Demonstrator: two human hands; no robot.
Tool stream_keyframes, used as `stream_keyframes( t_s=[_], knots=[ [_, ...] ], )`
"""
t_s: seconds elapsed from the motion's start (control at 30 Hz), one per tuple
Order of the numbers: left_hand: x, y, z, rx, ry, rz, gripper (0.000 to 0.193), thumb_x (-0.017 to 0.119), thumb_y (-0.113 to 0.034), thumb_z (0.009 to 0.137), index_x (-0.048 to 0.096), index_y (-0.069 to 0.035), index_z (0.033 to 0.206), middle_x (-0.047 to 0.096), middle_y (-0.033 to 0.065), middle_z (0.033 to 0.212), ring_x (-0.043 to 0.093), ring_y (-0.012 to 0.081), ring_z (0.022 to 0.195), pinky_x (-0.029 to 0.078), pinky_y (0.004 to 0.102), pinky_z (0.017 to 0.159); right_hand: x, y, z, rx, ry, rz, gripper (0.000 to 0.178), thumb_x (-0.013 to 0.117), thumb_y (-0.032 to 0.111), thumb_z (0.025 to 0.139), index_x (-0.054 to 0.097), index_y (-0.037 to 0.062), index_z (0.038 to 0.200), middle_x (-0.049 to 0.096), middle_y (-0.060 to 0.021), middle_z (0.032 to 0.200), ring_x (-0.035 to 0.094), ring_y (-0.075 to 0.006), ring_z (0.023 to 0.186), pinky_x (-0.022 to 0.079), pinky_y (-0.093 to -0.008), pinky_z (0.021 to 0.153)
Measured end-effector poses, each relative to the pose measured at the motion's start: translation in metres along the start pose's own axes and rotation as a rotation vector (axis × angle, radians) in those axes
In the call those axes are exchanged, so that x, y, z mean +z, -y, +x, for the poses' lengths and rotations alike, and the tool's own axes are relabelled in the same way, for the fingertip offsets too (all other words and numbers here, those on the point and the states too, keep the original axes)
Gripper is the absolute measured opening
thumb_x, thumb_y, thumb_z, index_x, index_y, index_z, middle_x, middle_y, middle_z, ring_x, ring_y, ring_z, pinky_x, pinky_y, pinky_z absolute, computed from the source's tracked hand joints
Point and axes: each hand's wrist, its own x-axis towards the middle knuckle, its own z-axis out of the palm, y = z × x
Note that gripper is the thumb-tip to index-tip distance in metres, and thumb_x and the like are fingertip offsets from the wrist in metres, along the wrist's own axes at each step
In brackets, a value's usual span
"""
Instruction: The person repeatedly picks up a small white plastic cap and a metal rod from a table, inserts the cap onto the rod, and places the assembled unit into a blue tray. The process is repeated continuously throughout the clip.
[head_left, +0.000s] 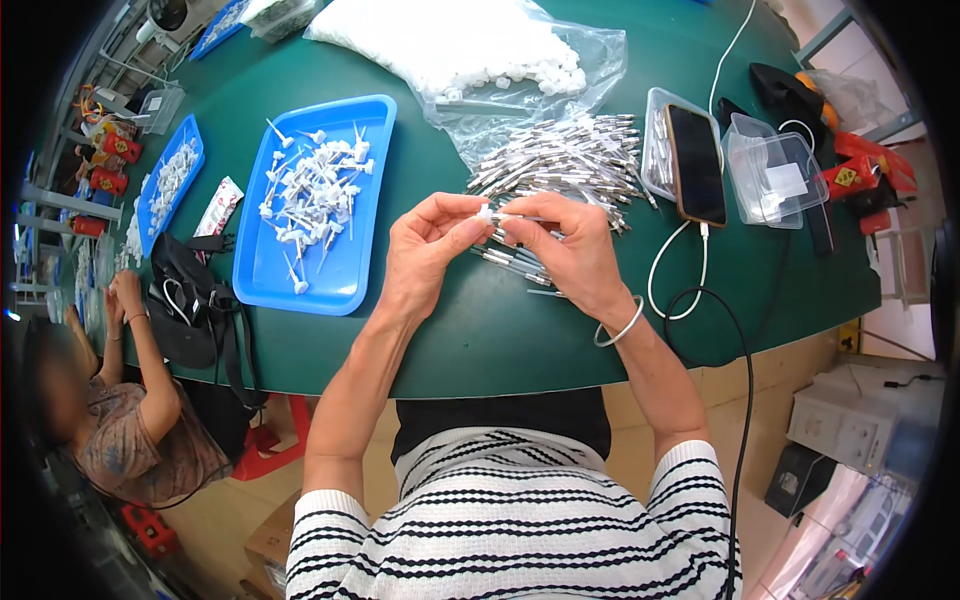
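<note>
My left hand (430, 245) pinches a small white plastic cap (487, 213) between thumb and fingers. Meeting it from the right, my right hand (575, 250) grips a thin metal-tipped rod, mostly hidden by the fingers. The cap and the rod's end touch or nearly touch; I cannot tell whether they are joined. Just beyond the right hand lies a heap of thin silvery rods (570, 155), with a few more under the hands. A blue tray (372, 200) to the left holds many white-capped rods (315, 185). Behind, a clear plastic bag (600, 60) spills loose white caps (545, 75).
A phone (695, 165) leans on a clear box (655, 100) at the right, its white cable (655, 270) looping over the green table (450, 350). Another clear container (770, 170) stands beside it. At the left are a black bag (185, 320), another blue tray (195, 155) and a seated co-worker (140, 430).
</note>
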Motion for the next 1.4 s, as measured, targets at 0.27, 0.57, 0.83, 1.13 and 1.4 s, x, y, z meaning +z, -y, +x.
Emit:
stream_keyframes(
  t_s=[0.27, 0.57, 0.83, 1.13, 1.4],
  knots=[
    [0.003, -0.004, -0.003, 0.052, 0.025, -0.009, 0.020, 0.066, -0.003, 0.086, 0.061, 0.003, 0.104, 0.067, 0.0088, 0.094, 0.065, 0.0121, 0.084, 0.052, 0.0245, 0.077, 0.009, -0.005, -0.003, 0.160, -0.033, 0.287, 0.012, 0.065, 0.005, 0.086, 0.069, -0.0034, 0.094, 0.068, -0.0072, 0.082, 0.063, -0.0100, 0.072, 0.049, -0.0213, 0.063],
    [0.005, -0.006, -0.008, 0.099, 0.053, -0.051, 0.020, 0.066, -0.003, 0.087, 0.059, 0.004, 0.104, 0.065, 0.0093, 0.098, 0.063, 0.0116, 0.089, 0.052, 0.0234, 0.080, 0.008, -0.002, -0.003, 0.209, 0.023, 0.384, 0.013, 0.063, 0.008, 0.090, 0.069, -0.0008, 0.097, 0.068, -0.0052, 0.078, 0.062, -0.0078, 0.070, 0.047, -0.0196, 0.062],
    [0.010, -0.013, -0.007, 0.182, 0.025, 0.073, 0.020, 0.067, -0.003, 0.086, 0.060, 0.004, 0.104, 0.065, 0.0095, 0.097, 0.064, 0.0122, 0.089, 0.052, 0.0234, 0.080, -0.009, 0.013, 0.006, 0.227, 0.184, 0.231, 0.015, 0.062, 0.009, 0.091, 0.067, -0.0032, 0.098, 0.065, -0.0036, 0.078, 0.059, -0.0066, 0.072, 0.046, -0.0201, 0.063],
    [0.008, -0.011, -0.007, 0.137, 0.059, -0.074, 0.018, 0.066, -0.002, 0.086, 0.061, 0.004, 0.103, 0.064, 0.0081, 0.098, 0.061, 0.0108, 0.090, 0.050, 0.0221, 0.080, 0.000, 0.013, -0.001, 0.063, 0.114, -0.029, 0.010, 0.060, 0.010, 0.090, 0.064, 0.0007, 0.092, 0.059, -0.0026, 0.066, 0.055, -0.0070, 0.058, 0.041, -0.0234, 0.052],
    [0.007, -0.007, -0.008, 0.226, 0.079, -0.024, 0.014, 0.061, 0.000, 0.088, 0.061, 0.003, 0.102, 0.062, 0.0068, 0.097, 0.061, 0.0118, 0.087, 0.052, 0.0247, 0.078, 0.009, 0.003, -0.005, -0.043, 0.050, -0.067, 0.008, 0.059, 0.009, 0.090, 0.063, 0.0013, 0.090, 0.058, -0.0029, 0.061, 0.052, -0.0072, 0.053, 0.039, -0.0234, 0.049]
  ],
)
